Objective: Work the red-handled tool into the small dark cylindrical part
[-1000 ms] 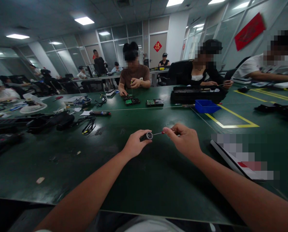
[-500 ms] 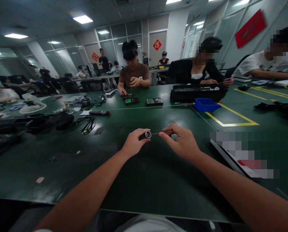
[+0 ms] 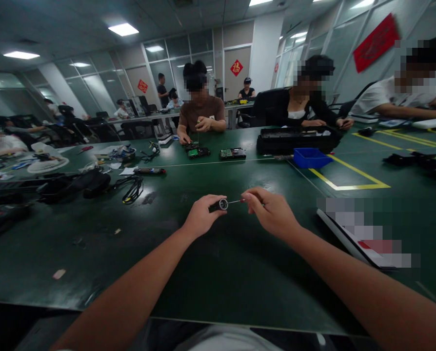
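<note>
My left hand (image 3: pixel 199 217) is closed round a short black cylinder with a silver ring end (image 3: pixel 220 204), held just above the green table (image 3: pixel 210 273). My right hand (image 3: pixel 271 212) pinches a thin metal screwdriver shaft (image 3: pixel 234 201) whose tip points into the cylinder's ring end. Both hands hover over the middle of the table, a few centimetres apart, joined by the shaft. The screwdriver's handle is hidden inside my right fingers.
A white and black flat object (image 3: pixel 353 239) lies at my right. A blue bin (image 3: pixel 309 158), a black case (image 3: pixel 294 140) and circuit boards (image 3: pixel 218 153) lie further back. Black cables and bags (image 3: pixel 89 184) sit at the left. Other people work across the table.
My right hand has drifted slightly left toward the cylinder, and its fingers now cover the screwdriver's red handle. My left hand has barely moved.
</note>
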`<state>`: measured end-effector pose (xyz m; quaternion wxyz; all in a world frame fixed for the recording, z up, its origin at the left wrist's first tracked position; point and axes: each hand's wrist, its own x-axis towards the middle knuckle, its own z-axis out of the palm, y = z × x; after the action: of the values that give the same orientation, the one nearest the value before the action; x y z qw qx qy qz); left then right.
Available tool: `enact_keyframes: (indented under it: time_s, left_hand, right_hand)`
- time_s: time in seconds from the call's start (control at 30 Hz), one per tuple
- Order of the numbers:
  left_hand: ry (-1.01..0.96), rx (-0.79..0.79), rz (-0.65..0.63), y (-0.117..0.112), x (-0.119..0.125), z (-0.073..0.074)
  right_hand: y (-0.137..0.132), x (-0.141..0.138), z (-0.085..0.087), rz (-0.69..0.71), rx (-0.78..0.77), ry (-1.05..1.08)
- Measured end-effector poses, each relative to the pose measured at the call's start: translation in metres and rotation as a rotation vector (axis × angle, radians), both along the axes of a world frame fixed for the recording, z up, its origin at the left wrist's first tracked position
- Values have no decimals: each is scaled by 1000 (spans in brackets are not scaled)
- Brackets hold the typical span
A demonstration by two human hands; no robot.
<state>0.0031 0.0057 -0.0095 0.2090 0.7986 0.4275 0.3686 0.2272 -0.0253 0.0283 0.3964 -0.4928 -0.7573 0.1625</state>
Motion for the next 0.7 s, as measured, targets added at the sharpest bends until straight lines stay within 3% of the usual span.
enact_keyframes:
  time_s: [0.3,0.47,0.7]
  left_hand:
    - [24,-11,32,1,-1,0]
    - [63,-12,12,-1,1,2]
    - [92,1,63,-3,2,5]
  right_hand:
    - [1,3,0,57,18,26]
    - [1,2,-2,13,-12,33]
    - [4,-5,-10,0,-74,375]
